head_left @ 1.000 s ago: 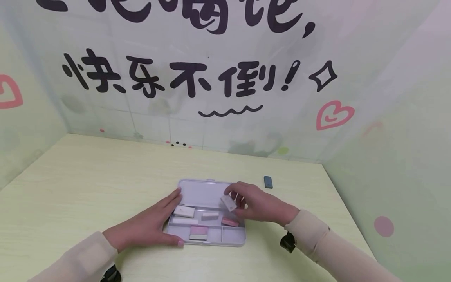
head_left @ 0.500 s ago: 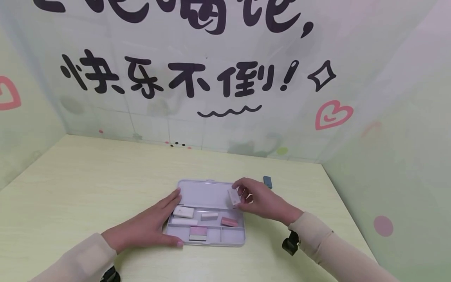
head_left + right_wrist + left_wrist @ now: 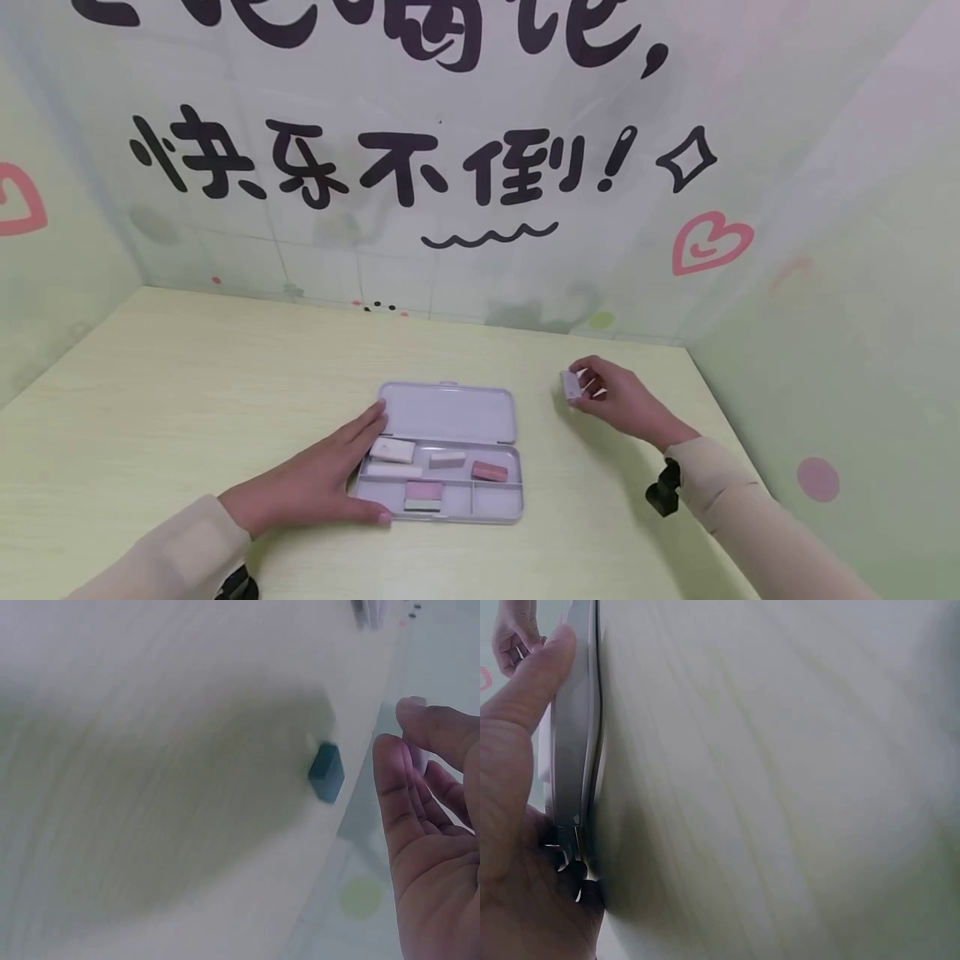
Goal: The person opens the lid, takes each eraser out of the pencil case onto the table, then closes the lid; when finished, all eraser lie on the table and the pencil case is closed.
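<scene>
white block's [image 3: 571, 386] long axis points toward the wall [image 3: 480, 283].

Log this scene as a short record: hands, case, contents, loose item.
left hand: touches left side of open pale-lilac plastic case
right hand: pinches small white rectangular block above pale wood-look table
contents: white rectangular blocks, one rose-pink block, one pink-and-white block
loose item: blue rectangular block on the table

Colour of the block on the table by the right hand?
Dark blue-green; the block shows best in the right wrist view.
</scene>
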Demonstrator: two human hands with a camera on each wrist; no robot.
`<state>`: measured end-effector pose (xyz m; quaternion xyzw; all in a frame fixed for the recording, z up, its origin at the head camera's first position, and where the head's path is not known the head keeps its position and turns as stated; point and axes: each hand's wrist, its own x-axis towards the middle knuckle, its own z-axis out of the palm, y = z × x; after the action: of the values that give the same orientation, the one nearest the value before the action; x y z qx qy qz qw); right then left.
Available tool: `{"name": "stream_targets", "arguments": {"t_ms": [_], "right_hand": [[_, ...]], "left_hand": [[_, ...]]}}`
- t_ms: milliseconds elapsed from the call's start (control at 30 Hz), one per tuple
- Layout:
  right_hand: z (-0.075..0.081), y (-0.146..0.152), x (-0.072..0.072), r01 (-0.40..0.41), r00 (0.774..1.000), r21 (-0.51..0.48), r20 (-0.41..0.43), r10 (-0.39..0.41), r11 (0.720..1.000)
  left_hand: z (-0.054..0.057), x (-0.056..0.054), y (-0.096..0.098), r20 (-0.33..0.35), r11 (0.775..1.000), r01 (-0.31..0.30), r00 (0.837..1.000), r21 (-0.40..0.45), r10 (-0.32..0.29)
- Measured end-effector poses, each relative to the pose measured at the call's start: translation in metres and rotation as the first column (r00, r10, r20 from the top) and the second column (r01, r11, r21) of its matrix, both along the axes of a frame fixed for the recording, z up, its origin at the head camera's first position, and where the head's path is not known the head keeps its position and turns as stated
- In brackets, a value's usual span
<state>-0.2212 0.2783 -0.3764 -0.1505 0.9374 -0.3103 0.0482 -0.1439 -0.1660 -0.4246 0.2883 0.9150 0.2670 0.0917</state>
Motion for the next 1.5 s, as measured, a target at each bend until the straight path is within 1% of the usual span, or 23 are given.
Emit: {"name": "stream_targets", "arguments": {"t_ms": [167,233,400,533,700,967,1133,1267,1500], "right_hand": [[0.001,0.038,-0.007,0.087,0.996,0.064,-0.023,-0.086,0.994],[0.0,0.05,-0.008,0.106,0.994,0.092,-0.029,-0.104,0.99],[-0.003,0.072,-0.01,0.118,0.993,0.144,-0.021,-0.116,0.983],[-0.006,0.082,-0.012,0.109,0.994,0.16,-0.002,-0.11,0.981],[-0.008,0.085,-0.016,0.096,0.994,0.165,0.028,-0.102,0.982],[-0.013,0.077,-0.022,0.087,0.991,0.169,0.085,-0.102,0.982],[-0.015,0.073,-0.024,0.073,0.99,0.172,0.105,-0.092,0.982],[-0.015,0.072,-0.024,0.066,0.99,0.18,0.111,-0.087,0.981],[-0.013,0.072,-0.023,0.08,0.984,0.163,0.147,-0.104,0.983]], "left_hand": [[0.0,-0.001,0.001,-0.011,1.0,0.002,1.0,-0.003,-0.002],[0.0,-0.001,0.001,-0.013,1.0,0.003,1.0,-0.005,-0.003],[0.0,-0.001,0.001,-0.011,1.0,0.002,1.0,-0.004,-0.002],[0.001,-0.001,0.002,-0.008,1.0,0.004,1.0,-0.002,-0.004],[0.0,-0.002,0.002,-0.003,1.0,0.003,1.0,-0.003,-0.003],[0.0,-0.001,0.001,0.003,1.0,-0.004,1.0,0.004,0.004],[0.001,0.0,0.001,0.004,1.0,-0.007,1.0,0.001,0.007],[0.0,-0.001,0.001,0.001,1.0,-0.009,1.0,-0.002,0.009],[0.001,0.0,0.001,0.007,1.0,-0.007,1.0,0.003,0.007]]}}
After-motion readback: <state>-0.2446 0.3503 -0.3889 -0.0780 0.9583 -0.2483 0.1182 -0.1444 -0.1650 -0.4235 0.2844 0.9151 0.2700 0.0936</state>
